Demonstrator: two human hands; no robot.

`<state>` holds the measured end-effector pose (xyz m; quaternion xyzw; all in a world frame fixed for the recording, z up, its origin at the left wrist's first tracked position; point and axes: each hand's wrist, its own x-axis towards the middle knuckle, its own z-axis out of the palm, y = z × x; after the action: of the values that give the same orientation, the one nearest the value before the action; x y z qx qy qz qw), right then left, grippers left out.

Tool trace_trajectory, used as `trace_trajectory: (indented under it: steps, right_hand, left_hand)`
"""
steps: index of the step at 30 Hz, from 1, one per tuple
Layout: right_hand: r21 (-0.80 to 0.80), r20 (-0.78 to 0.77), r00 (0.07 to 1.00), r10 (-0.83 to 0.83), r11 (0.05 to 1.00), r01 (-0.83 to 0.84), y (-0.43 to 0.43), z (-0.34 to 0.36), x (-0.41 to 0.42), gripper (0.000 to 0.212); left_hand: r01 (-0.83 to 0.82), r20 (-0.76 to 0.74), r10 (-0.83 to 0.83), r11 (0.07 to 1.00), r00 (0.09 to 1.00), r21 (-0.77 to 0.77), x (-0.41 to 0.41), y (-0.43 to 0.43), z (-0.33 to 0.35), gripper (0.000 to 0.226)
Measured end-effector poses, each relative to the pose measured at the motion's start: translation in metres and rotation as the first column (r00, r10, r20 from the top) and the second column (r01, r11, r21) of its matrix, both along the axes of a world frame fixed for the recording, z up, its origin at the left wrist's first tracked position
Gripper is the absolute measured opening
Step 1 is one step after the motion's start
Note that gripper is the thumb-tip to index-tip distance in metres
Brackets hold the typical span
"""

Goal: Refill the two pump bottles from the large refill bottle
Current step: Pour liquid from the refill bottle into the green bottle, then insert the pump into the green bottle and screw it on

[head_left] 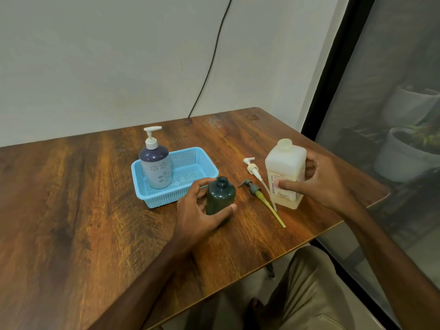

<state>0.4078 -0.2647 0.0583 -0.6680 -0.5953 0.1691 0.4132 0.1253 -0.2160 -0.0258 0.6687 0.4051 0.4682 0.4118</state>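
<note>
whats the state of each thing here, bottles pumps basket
purple bottle: upright in the basket, pump on
green bottle: upright on the table, pump off, neck open, held by the left hand
refill bottle: upright on the table, no pump on it, gripped by the right hand
white pump: lying on the table
grey pump: lying on the table
basket: on the table, holds only the purple bottle
</note>
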Motion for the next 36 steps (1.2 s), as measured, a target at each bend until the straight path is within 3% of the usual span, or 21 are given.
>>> trace_trajectory:
  steps: [4,10,25,29,33,36]
  right_hand:
    - [0.083,-0.113,0.976,-0.188,0.977,0.198,-0.001,-0.021,0.013,0.073]
    - [0.087,-0.144,0.926,-0.349,0.928,0.363,-0.001,-0.05,0.021,0.081]
    - [0.057,-0.249,0.89,-0.382,0.912,0.407,0.019,-0.066,0.001,0.094]
    - [0.183,-0.281,0.865,-0.416,0.862,0.473,0.008,-0.063,-0.006,0.101]
    - [0.422,-0.248,0.829,-0.501,0.715,0.558,-0.013,-0.052,-0.029,0.074]
    - [0.58,-0.142,0.888,-0.437,0.691,0.433,-0.028,-0.045,-0.053,0.042]
  left_hand:
    - [-0.012,0.035,0.013,1.0,0.999,-0.027,0.002,0.0,0.0,0.076]
    - [-0.03,0.022,0.03,1.0,0.999,-0.004,0.005,0.002,-0.002,0.082]
    - [-0.024,-0.056,0.024,1.0,0.998,0.004,0.005,0.002,-0.002,0.087]
    - [-0.03,-0.096,0.033,0.999,0.995,0.029,0.005,0.003,-0.001,0.085]
    - [-0.045,-0.145,0.052,0.997,0.988,0.057,0.004,0.006,-0.003,0.084]
    - [-0.039,-0.153,0.048,0.997,0.987,0.06,0.004,0.006,-0.003,0.083]
